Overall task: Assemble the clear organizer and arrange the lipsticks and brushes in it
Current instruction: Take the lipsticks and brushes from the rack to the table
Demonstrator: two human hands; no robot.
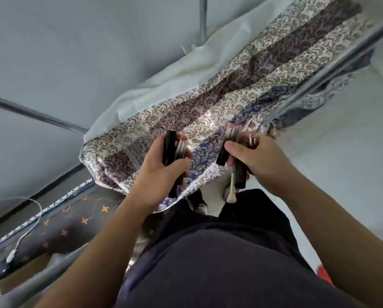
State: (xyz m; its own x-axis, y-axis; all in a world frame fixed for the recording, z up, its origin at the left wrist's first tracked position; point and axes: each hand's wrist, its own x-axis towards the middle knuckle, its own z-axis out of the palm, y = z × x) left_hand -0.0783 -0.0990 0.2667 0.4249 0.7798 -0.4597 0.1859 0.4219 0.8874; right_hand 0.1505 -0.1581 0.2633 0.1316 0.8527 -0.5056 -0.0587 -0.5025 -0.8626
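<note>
Lipsticks (174, 150) are being gripped in the left hand (161, 172); right hand (256, 157) is clutching more lipsticks and brushes (232, 184) over the patterned bedcloth (241, 85); gathering seems underway; next, carrying them to the organizer, unseen.

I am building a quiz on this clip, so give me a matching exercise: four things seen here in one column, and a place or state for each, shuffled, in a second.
Things:
1. left hand
2. right hand
3. patterned cloth
4. white cord

Places or states:
A. trails along the lower left
B. spread beneath both hands
C. grips black tubes left of centre
D. holds lipsticks and brushes, a pale handle pointing down

Pairs: 1-C, 2-D, 3-B, 4-A
</note>
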